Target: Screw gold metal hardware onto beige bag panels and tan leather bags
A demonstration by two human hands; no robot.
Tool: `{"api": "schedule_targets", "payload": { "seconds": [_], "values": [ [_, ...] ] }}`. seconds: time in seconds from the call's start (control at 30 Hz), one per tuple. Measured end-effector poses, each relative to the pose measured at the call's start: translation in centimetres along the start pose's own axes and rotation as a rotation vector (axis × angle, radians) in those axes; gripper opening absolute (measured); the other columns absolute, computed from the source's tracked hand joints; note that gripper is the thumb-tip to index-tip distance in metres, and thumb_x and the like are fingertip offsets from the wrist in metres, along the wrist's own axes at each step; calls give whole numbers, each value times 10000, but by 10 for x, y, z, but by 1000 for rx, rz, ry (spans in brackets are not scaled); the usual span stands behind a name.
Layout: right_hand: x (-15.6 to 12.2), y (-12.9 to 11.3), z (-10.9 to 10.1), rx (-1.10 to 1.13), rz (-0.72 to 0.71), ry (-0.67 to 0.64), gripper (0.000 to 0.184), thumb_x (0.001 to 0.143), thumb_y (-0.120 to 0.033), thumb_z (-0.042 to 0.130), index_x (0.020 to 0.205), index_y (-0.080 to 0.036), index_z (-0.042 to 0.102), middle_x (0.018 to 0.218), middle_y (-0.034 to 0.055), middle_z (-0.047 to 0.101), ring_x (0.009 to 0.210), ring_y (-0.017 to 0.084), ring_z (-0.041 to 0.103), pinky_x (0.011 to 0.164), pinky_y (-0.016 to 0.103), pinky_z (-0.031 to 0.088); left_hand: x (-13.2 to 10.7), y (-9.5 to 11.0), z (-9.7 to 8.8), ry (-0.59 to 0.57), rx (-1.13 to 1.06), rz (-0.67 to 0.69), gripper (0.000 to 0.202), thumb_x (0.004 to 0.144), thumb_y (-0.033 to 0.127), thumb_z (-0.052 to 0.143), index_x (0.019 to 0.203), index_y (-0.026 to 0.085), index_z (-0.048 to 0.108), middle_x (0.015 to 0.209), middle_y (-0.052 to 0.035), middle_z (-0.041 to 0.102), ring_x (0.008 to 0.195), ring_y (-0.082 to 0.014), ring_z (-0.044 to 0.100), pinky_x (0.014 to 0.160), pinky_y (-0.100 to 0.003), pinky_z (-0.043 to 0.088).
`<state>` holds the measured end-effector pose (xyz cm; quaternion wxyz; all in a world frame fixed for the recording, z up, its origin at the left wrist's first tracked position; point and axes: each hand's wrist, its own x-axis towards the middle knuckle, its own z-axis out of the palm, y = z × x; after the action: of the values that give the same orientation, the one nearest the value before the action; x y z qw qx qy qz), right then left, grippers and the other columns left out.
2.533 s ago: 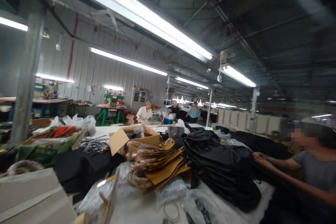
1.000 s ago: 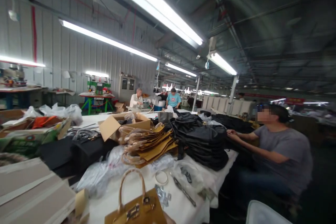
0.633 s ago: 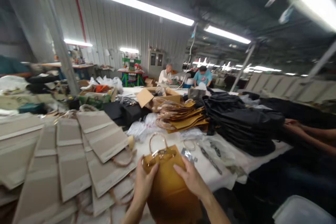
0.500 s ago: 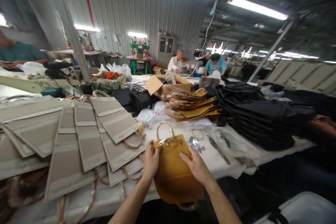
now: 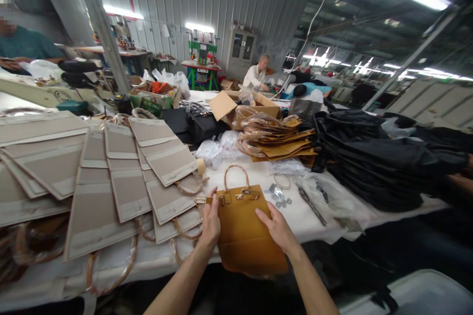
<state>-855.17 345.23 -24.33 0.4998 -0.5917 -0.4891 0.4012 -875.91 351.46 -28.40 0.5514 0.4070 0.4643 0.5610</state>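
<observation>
A mustard-yellow handbag panel (image 5: 246,231) with a looped, plastic-wrapped handle and gold metal fittings lies across the near table edge. My left hand (image 5: 210,219) grips its left side, fingers closed near a strap with a metal plate (image 5: 202,200) that sticks out to the left. On the right edge, my right hand (image 5: 277,226) holds the panel with the thumb on its front face and the other fingers around the side. Small metal pieces (image 5: 280,195) and a thin ring (image 5: 282,180) lie just beyond, on the white table (image 5: 254,173).
Fanned beige panels (image 5: 129,192) with wrapped handles cover the left. Behind are stacked yellow panels (image 5: 281,140) and a cardboard box (image 5: 254,104). A tall pile of black material (image 5: 369,157) stands right, near scissors-like dark tools (image 5: 312,206). Other people work farther back.
The strap with the metal plate, earlier across the panel's front fittings, now points out left past my left hand. My right hand keeps its hold. The view has shifted slightly.
</observation>
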Motion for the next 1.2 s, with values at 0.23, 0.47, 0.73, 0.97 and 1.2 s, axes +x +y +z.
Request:
{"api": "schedule_targets", "payload": {
  "seconds": [0.23, 0.47, 0.73, 0.97, 1.2],
  "values": [
    [-8, -30, -5, 70, -15, -139, 537, 874, -391, 761, 1359, -209, 620, 1344, 119, 711, 1226, 325, 681, 1078, 471, 557, 1, -2, -1, 6, -81, -83, 688, 940, 654, 606, 1483, 237, 532, 1338, -118, 697, 1281, -322, 623, 1125, -459, 479],
    [-43, -54, -2, -366, -91, 149, 615, 953, -405, 652, 1511, -195, 503, 1438, 129, 651, 1333, 314, 617, 1139, 419, 521, -34, 15, 10, 129, 182, 100, 597, 823, 625, 759, 1202, 185, 618, 1137, -125, 667, 986, -281, 660, 888, -395, 552],
    [-99, -87, 27, -429, -498, 171, 583, 1008, -123, 437, 1568, -282, 450, 1464, 88, 624, 1354, 241, 609, 1111, 356, 561, -101, 71, 32, -370, -86, -64, 905, 715, 464, 909, 1491, 300, 472, 1597, -109, 465, 1405, -403, 505, 1118, -438, 515],
    [-120, -86, 44, -562, -728, 229, 648, 912, -73, 525, 1536, -246, 509, 1479, 107, 598, 1385, 292, 571, 1120, 422, 569, -125, 99, 40, -282, -318, -166, 629, 833, 516, 810, 1359, 239, 604, 1254, -107, 721, 1209, -304, 674, 1065, -393, 548],
    [-97, -85, 13, -620, -709, 285, 574, 956, -212, 619, 1518, -231, 503, 1506, 121, 568, 1385, 289, 564, 1129, 434, 553, -91, 98, 42, -59, -499, -218, 569, 890, 536, 761, 1373, 281, 604, 1255, -66, 733, 1214, -238, 672, 1058, -343, 527]
  ]
}}
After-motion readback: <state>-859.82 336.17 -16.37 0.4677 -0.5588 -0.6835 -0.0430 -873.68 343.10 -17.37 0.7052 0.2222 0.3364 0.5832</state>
